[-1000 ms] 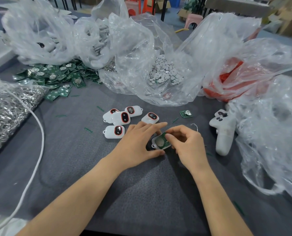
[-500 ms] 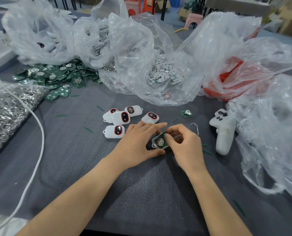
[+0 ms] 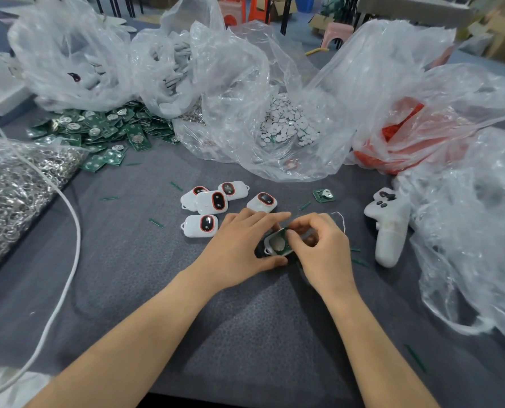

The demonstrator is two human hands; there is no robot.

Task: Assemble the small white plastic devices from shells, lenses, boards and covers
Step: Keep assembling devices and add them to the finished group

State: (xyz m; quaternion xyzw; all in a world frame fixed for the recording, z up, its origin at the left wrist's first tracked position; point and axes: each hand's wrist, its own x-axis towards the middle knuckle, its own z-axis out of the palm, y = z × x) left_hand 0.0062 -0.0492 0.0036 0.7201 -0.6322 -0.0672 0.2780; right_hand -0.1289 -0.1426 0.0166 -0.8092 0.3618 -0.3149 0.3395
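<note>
- Board pile: far left, undisturbed.
- Finished devices: 5, unmoved, just behind the hands.
- Left hand: thumb and fingers grip the shell, as before.
- Board: in the shell, between the hands, now tipped up from flat.
- Right hand: fingertips pinch the board's edge. Seating looks unfinished, with the cover to follow.

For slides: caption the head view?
Left hand steadies a white shell while right hand fits a green board into it, beside five cased devices.
</note>
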